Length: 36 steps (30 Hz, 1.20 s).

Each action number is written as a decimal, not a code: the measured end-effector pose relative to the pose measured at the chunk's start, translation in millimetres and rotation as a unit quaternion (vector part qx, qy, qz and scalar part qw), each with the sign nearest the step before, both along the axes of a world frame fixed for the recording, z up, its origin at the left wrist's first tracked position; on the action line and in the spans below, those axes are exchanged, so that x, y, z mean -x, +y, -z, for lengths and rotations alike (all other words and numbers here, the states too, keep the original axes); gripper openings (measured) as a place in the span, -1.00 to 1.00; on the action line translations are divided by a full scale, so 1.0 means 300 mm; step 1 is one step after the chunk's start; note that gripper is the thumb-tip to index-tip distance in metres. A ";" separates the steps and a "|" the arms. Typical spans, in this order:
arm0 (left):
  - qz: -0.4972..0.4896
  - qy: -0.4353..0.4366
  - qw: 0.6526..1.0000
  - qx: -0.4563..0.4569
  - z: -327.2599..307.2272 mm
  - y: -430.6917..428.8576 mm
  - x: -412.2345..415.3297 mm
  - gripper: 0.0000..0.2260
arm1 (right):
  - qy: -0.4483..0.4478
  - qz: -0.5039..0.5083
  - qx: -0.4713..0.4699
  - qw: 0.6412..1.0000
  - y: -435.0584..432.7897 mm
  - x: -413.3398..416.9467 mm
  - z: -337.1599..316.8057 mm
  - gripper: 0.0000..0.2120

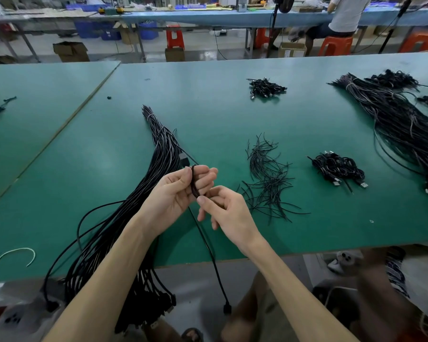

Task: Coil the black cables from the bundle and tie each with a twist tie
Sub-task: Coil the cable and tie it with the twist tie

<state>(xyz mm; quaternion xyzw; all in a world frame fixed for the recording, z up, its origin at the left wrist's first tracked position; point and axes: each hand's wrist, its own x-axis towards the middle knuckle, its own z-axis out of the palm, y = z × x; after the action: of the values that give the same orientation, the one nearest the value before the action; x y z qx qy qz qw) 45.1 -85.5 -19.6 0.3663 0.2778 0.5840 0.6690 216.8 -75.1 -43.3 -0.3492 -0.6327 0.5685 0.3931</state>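
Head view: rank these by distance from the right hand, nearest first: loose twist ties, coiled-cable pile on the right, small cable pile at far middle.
From the right hand, at the cable:
1. twist ties, loose heap just to its right.
2. coiled-cable pile, farther right, mid-table.
3. small cable pile, far side of the table, near the middle.

No text, label or number can be read anywhere.
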 end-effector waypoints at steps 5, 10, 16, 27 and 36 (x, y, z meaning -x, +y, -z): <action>-0.028 0.020 0.999 -0.004 0.003 0.005 0.008 -0.72 | 0.002 0.004 -0.002 1.000 0.005 -0.004 0.003 -0.79; -0.059 -0.027 0.998 0.006 0.007 0.012 0.017 -0.71 | 0.013 0.002 0.003 1.000 0.008 -0.003 0.007 -0.83; -0.143 -0.056 0.988 0.028 0.006 0.020 0.019 -0.70 | -0.048 -0.027 -0.034 0.998 -0.001 0.006 0.009 -0.79; -0.146 -0.136 0.980 0.005 -0.010 -0.002 0.097 -0.65 | -0.072 0.057 -0.032 0.995 -0.016 0.001 -0.002 -0.71; -0.198 0.656 0.690 -0.234 0.052 -0.016 -0.008 -0.79 | -0.049 0.109 -0.003 0.993 0.003 0.007 0.005 -0.73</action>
<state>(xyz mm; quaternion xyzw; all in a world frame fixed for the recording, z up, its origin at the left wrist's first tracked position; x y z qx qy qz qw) 47.3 -90.2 -35.2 0.7376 0.5661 0.3598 0.0781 214.6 -74.1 -44.8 -0.4425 -0.6113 0.5024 0.4220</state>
